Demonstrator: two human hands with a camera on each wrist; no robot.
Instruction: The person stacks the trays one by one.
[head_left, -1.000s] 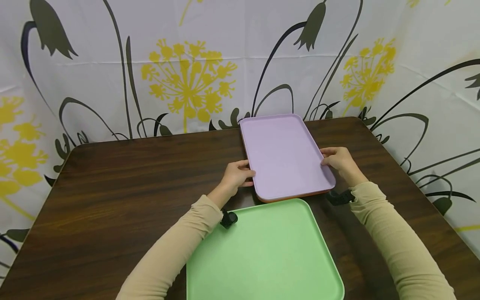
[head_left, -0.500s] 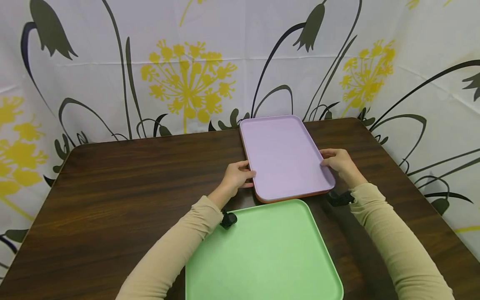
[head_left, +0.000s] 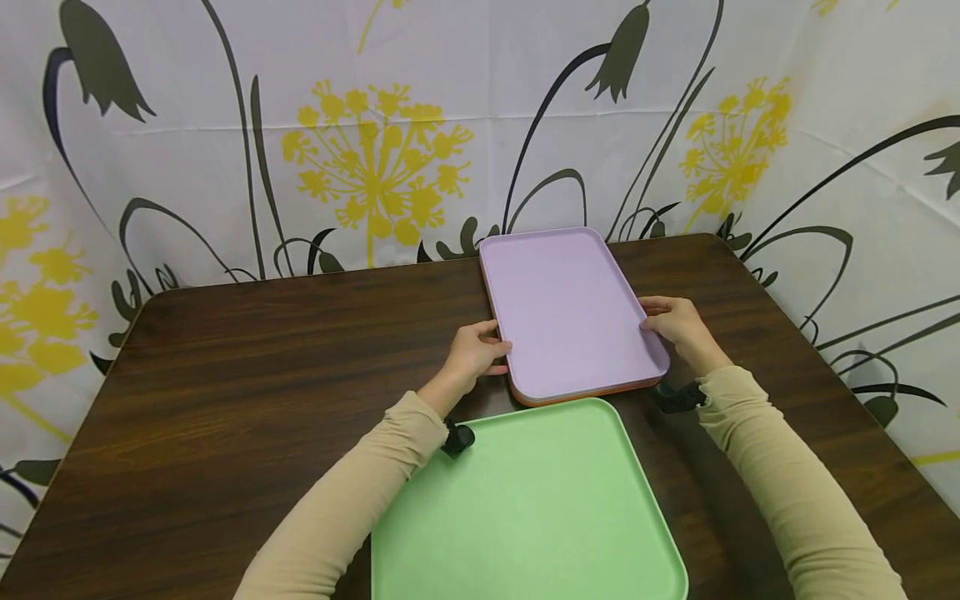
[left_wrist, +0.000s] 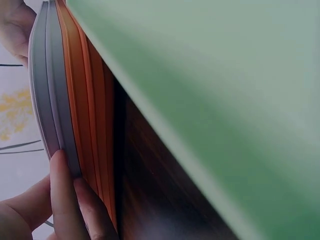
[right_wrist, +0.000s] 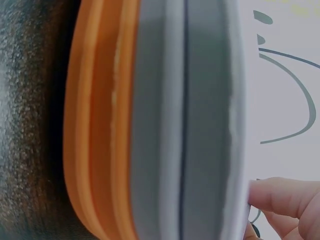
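Note:
A pale purple tray tops a stack at the back of the table. Both wrist views reveal layered rims beneath it: another greyish-purple edge, then orange trays. My left hand holds the stack's left side near the front corner, its thumb over the purple rim and fingers against the purple sides. Across from it, my right hand pinches the right rim, thumb on top and fingers partly hidden behind the edge.
A larger green tray lies in front of the stack, close to its front edge, with my left forearm over its left corner. The dark wooden table extends left. A flower-print curtain hangs behind the table and along the right.

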